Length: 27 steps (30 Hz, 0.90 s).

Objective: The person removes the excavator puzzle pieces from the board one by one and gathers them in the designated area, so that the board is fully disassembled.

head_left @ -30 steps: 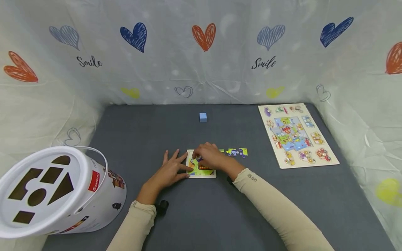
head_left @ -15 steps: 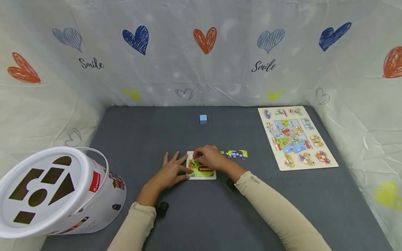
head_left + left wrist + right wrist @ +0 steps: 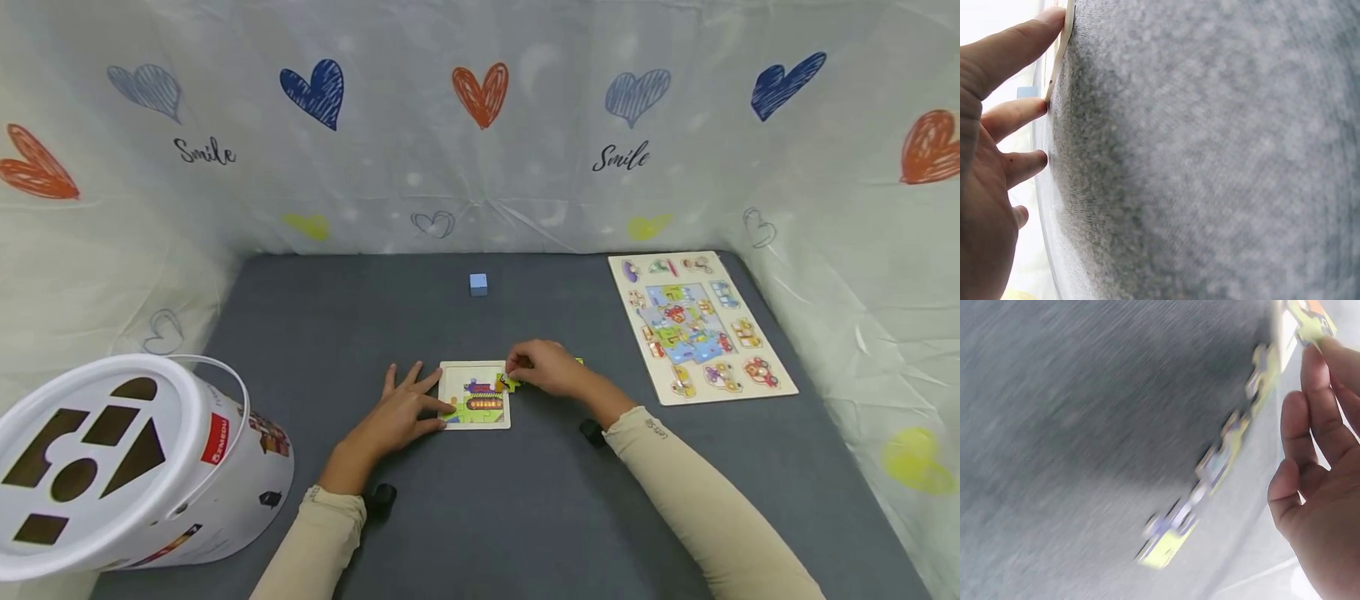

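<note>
A small wooden puzzle tray (image 3: 450, 381) lies mid-table, its lower part filled with pieces picturing a dark, tracked vehicle. Bare wood shows in its upper part. My left hand (image 3: 399, 417) is spread flat at the tray's left side, thumb and forefinger touching its edge. Over the tray's right edge, my right hand (image 3: 553, 368) pinches a yellow-green puzzle piece (image 3: 1311, 326) between thumb and forefinger; the other fingers are loosely bent. Below that hand, the right wrist view has a row of loose puzzle pieces (image 3: 1222, 459), blurred and mostly hidden by the hand in the head view.
A small blue cube (image 3: 478, 285) sits behind the tray. To the right lies a large wooden picture board (image 3: 660, 390) with a colourful puzzle on it. A white lidded bucket (image 3: 247, 492) with shaped holes stands at the left. A heart-printed cloth (image 3: 390, 167) hangs behind the table.
My right hand has moved right, from the tray's upper left to its right edge, with a piece pinched. The tray's coloured upper left now shows bare wood. My left hand stays at the tray.
</note>
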Tool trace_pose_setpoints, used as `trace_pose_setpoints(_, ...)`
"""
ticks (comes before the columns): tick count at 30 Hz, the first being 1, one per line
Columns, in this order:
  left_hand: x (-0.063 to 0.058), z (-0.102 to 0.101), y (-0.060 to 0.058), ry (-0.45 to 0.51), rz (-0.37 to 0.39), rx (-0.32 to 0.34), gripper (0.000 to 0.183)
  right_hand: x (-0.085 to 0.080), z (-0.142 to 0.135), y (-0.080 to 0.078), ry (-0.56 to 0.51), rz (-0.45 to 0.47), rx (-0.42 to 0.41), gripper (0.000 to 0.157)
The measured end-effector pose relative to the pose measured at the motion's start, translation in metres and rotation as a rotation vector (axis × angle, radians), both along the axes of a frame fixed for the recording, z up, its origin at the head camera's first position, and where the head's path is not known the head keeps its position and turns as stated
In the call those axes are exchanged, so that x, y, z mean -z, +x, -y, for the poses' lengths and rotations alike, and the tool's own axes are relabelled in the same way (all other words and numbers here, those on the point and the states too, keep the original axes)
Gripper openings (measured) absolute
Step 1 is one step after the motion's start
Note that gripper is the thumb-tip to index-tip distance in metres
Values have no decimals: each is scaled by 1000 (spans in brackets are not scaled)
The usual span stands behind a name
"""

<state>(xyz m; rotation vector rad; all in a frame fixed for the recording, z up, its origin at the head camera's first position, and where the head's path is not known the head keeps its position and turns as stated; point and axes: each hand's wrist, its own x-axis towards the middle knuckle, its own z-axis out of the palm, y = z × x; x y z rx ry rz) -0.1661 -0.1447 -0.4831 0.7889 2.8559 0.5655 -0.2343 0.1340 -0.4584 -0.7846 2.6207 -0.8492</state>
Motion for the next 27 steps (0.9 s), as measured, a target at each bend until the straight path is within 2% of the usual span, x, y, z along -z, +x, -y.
trace_pose_setpoints(12,4,2,0,10,-25,14,31,3,-20,1,70,23,-34,6)
trace_pose_setpoints(21,3,2,-1,17,-38,15,30,3,-21,3,108,17,-35,5)
trace_pose_setpoints(27,5,2,-1,23,-31,12,31,-1,-14,4,103,-23,-24,5)
